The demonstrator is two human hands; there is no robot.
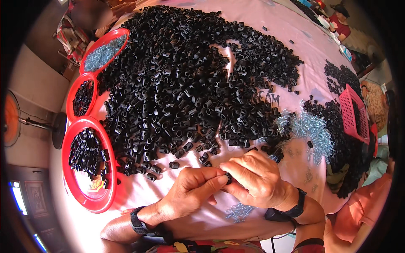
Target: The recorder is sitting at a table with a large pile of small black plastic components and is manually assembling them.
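both hands, left (190, 192) and right (257, 179), pinch one small black plastic tube piece (228, 177) together, fingertips closed on it, close to the heaped black pieces (185, 84) for easy reach on the pink table (295, 38).

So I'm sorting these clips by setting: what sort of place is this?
Probably a small hand-assembly workshop. A big heap of black plastic pieces covers a pink-clothed table, red trays hold sorted parts, and both hands, left hand and right hand, pinch one piece.
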